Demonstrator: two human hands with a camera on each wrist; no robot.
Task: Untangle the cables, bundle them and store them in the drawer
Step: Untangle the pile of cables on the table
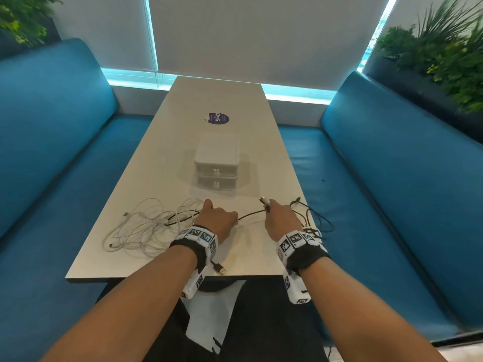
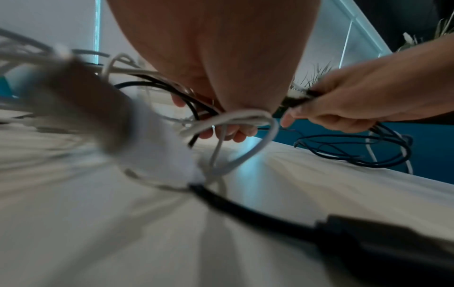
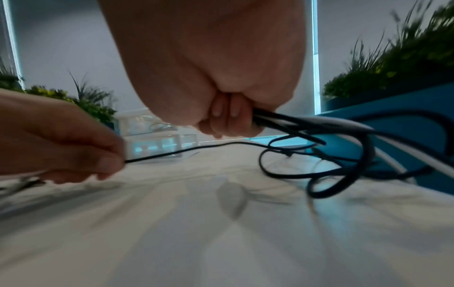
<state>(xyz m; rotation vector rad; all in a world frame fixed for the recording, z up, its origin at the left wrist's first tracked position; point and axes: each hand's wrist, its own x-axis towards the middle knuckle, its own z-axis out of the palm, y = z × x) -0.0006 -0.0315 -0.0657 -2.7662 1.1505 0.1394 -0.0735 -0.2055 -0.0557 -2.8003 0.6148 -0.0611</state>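
A loose tangle of white cables [image 1: 141, 226] lies on the table's near left. My left hand [image 1: 217, 218] sits at its right edge, fingers curled round white and black cable strands [image 2: 221, 120]. A thin black cable [image 1: 251, 214] runs taut from it to my right hand [image 1: 279, 215], which grips a bunch of black cable loops [image 3: 294, 126] with plug ends sticking up [image 1: 264, 201]. More black loops [image 1: 316, 218] spill to the right of that hand. The white two-drawer box [image 1: 216, 163] stands behind the hands, both drawers closed.
A black USB plug [image 1: 220, 269] lies near the table's front edge [image 1: 156, 277] under my left wrist. A purple round sticker [image 1: 219, 118] is on the far tabletop. Blue bench seats [image 1: 65, 178] flank the table; plants stand at both back corners.
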